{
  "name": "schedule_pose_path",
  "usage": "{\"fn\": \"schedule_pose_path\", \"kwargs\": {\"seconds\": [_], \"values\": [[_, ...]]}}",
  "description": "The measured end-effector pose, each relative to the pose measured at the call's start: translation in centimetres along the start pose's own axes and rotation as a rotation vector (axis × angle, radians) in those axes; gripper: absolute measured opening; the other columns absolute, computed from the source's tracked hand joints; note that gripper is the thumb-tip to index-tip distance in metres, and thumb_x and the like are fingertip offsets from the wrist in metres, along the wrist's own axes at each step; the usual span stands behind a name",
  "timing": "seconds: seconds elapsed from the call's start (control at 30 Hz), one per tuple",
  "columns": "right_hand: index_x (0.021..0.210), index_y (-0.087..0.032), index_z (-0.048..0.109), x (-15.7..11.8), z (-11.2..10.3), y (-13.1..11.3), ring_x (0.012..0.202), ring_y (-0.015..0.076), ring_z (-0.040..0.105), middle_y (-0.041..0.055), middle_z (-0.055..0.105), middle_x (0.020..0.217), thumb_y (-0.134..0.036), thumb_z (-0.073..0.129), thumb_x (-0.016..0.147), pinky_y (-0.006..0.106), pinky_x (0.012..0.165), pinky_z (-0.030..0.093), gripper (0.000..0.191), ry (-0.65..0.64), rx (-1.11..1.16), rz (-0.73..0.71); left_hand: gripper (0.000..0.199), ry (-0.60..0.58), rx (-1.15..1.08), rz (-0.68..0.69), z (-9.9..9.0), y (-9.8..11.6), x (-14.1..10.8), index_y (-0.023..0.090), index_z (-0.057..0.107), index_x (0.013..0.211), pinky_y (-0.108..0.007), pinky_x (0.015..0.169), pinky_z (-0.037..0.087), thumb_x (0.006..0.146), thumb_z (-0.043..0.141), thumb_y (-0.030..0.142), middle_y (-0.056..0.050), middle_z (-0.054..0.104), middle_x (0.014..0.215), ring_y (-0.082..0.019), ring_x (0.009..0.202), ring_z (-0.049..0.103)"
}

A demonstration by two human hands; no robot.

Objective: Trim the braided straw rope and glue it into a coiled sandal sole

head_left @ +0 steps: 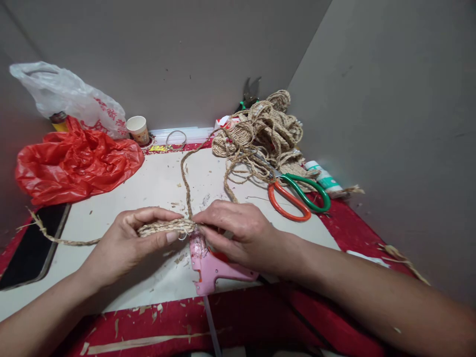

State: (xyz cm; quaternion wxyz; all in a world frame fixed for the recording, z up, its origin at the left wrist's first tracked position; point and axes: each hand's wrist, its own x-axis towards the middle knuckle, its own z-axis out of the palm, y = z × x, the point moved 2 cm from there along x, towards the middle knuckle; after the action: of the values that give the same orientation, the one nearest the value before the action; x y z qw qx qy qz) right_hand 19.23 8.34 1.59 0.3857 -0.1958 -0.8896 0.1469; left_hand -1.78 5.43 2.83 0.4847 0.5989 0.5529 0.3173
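A flat, coiled piece of braided straw cord is held between the thumb and fingers of my left hand. One braided end trails out leftward from under that hand. My right hand pinches the right edge of the piece, where a braided cord runs up and away toward the pile at the back. Below my right hand lies a pink hot glue gun, its nozzle end close under the piece and partly hidden. A clear glue stick sticks out of its rear toward me.
Bundles of straw cord heap at the back right, with orange-and-green-handled scissors before them. Pruning shears stand behind. A red plastic bag, a white bag, a paper cup and a phone are on the left.
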Motion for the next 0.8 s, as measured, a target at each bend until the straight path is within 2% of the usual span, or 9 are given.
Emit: {"fn": "schedule_pose_path", "kwargs": {"seconds": [0.13, 0.27, 0.33, 0.47, 0.63, 0.8], "values": [[0.107, -0.012, 0.064, -0.2, -0.2, 0.5, 0.077, 0.0137, 0.064, 0.0072, 0.068, 0.086, -0.015, 0.051, 0.095, 0.022, 0.066, 0.051, 0.017, -0.063, -0.022, -0.048, 0.017, 0.007, 0.004, -0.029, -0.1, 0.0, 0.0, 0.028, 0.078, 0.09, -0.027, 0.075, 0.056, 0.075, 0.077, 0.036, 0.0, 0.078, 0.091, -0.018, 0.08, 0.07], [0.107, -0.014, 0.061, -0.2, -0.3, 0.7, 0.078, 0.0138, 0.063, 0.0071, 0.067, 0.087, -0.015, 0.048, 0.095, 0.023, 0.067, 0.051, 0.018, -0.113, -0.022, -0.061, 0.017, 0.009, -0.037, -0.035, 0.0, 0.0, 0.0, 0.026, 0.078, 0.087, -0.03, 0.078, 0.056, 0.073, 0.078, 0.034, -0.001, 0.077, 0.088, -0.019, 0.08, 0.07], [0.109, -0.013, 0.058, 0.0, -0.3, 0.4, 0.079, 0.0138, 0.062, 0.0065, 0.067, 0.088, -0.017, 0.054, 0.091, 0.023, 0.069, 0.051, 0.019, -0.115, 0.036, -0.04, 0.019, -0.007, -0.077, -0.057, 0.1, 0.0, -0.1, 0.024, 0.077, 0.089, -0.029, 0.076, 0.056, 0.074, 0.078, 0.034, -0.002, 0.077, 0.089, -0.019, 0.08, 0.07], [0.115, -0.013, 0.055, 0.3, 0.0, -0.2, 0.08, 0.0157, 0.061, 0.0068, 0.067, 0.093, -0.027, 0.067, 0.082, 0.026, 0.068, 0.049, 0.038, -0.135, 0.057, 0.005, 0.026, -0.064, -0.142, -0.074, 0.7, 0.0, -0.1, 0.023, 0.07, 0.1, -0.025, 0.072, 0.054, 0.077, 0.076, 0.033, -0.001, 0.076, 0.09, -0.016, 0.079, 0.069], [0.106, -0.014, 0.06, 0.4, 0.4, -0.4, 0.085, 0.0171, 0.063, 0.0079, 0.068, 0.095, -0.025, 0.061, 0.087, 0.026, 0.069, 0.049, 0.022, -0.194, -0.025, 0.011, 0.035, -0.148, -0.145, -0.1, 1.3, 0.1, 0.0, 0.023, 0.056, 0.109, -0.025, 0.068, 0.051, 0.08, 0.073, 0.033, -0.002, 0.075, 0.086, -0.017, 0.076, 0.069], [0.1, -0.015, 0.063, 0.2, 0.3, -0.5, 0.082, 0.0145, 0.064, 0.0065, 0.069, 0.092, -0.021, 0.057, 0.09, 0.025, 0.072, 0.049, 0.012, -0.218, -0.005, 0.001, 0.036, -0.171, -0.162, -0.124, 1.7, 0.3, -0.2, 0.023, 0.052, 0.109, -0.023, 0.067, 0.049, 0.081, 0.072, 0.033, -0.001, 0.074, 0.085, -0.015, 0.074, 0.068]]}}
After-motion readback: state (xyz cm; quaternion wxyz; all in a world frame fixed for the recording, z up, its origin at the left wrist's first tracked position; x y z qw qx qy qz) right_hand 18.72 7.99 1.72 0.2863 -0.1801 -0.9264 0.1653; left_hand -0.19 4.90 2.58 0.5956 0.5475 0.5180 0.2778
